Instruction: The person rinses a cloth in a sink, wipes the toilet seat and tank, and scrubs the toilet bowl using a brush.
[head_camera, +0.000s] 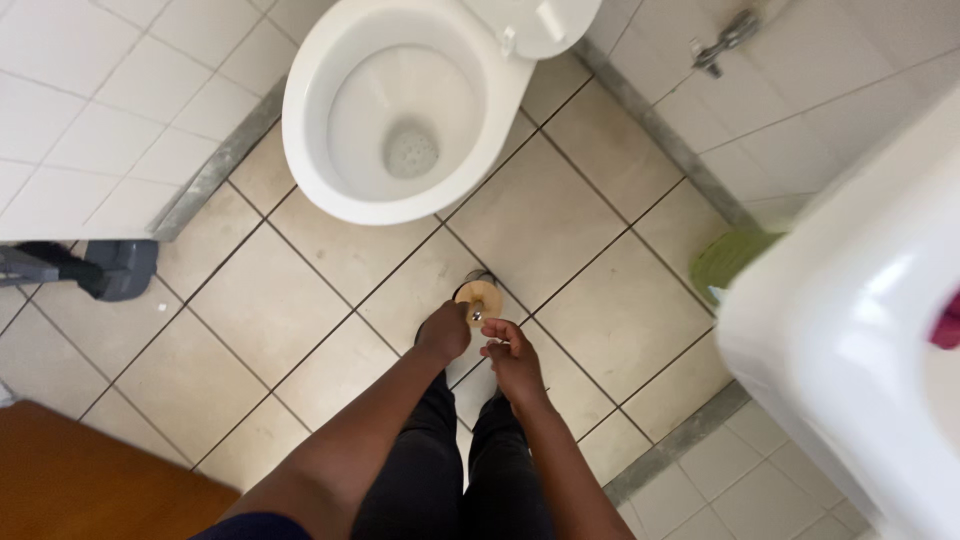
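I look straight down at a small round tan object (481, 298) with a dark rim and a shiny metal bit at its centre, seen from above over the tiled floor. My left hand (443, 331) is closed in a fist against its left side and seems to grip it. My right hand (512, 357) sits just to the right and below, fingers curled inward toward the object; what they pinch, if anything, is too small to tell. My dark trouser legs (450, 470) show below both forearms.
A white toilet bowl (310, 150) with its lid up stands ahead. A white basin (850, 330) juts in at the right, with a green item (730, 260) under its edge. A dark grey object (115, 268) lies at left, brown wood (80, 485) at bottom left.
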